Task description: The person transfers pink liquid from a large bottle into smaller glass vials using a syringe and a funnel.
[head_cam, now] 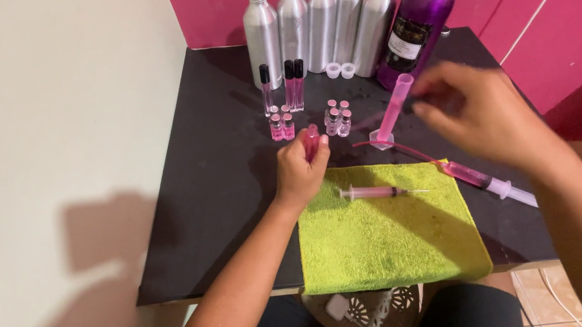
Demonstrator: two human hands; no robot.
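1. My left hand point(300, 173) is closed around a small pink vial point(312, 140). The vial sticks up out of my fingers, top end up, just above the near edge of the green towel point(393, 240).

2. My right hand point(478, 114) is in the air over the right side of the black table point(212, 197). It looks blurry. I cannot tell if my fingers there are wide or pinched, or if they hold anything small.

3. The vial is to the left of my right hand, well apart from it. My left hand is the one on it. The vial's long side goes up and down.

4. Between my two hands stands a thin pink measuring tube point(393, 107). It leans a little to the right. It is the thing most in the way.

5. A small syringe point(374, 191) with pink liquid lies flat on the towel, just right of my left hand. Its needle points right.

6. A bigger syringe point(479, 176) lies slanted at the towel's right edge, under my right arm. A thin pink hose runs from it toward the tube's foot.

7. Behind my left hand are little pink bottles point(282, 125) and some more point(338, 117), with three taller tubes with dark caps point(286, 84) standing behind them.

8. At the back stand five silver bottles point(320, 23) in a row and one big purple bottle point(418, 16), which leans. Two small white caps point(340, 70) sit in front of them.
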